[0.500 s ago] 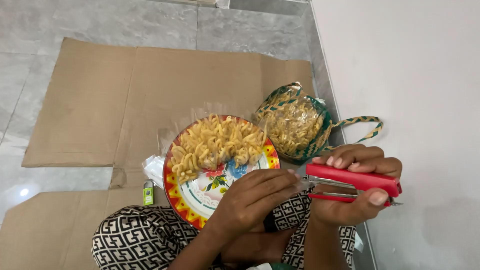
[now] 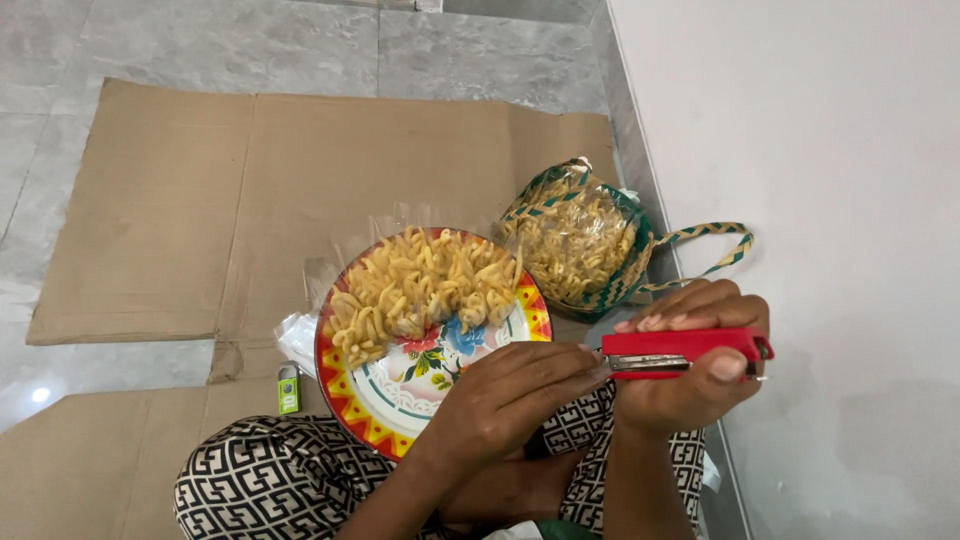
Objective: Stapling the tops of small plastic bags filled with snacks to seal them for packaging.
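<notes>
Stapler [image 2: 685, 348], red, sits gripped in right hand [image 2: 690, 385], near right; left hand [image 2: 505, 400] pinches something small at its mouth. Keep it level and squeeze squarely. Beyond: snack plate [image 2: 350, 400], woven basket [image 2: 640, 270].

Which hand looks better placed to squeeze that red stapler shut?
The right hand, probably: it already wraps the red stapler, fingers on top and thumb beneath. The left hand only has fingertips at the stapler's mouth, apparently feeding something in.

Single head-worn view, looking steeply down, close over lap, floor cardboard [image 2: 250, 200] beyond
</notes>
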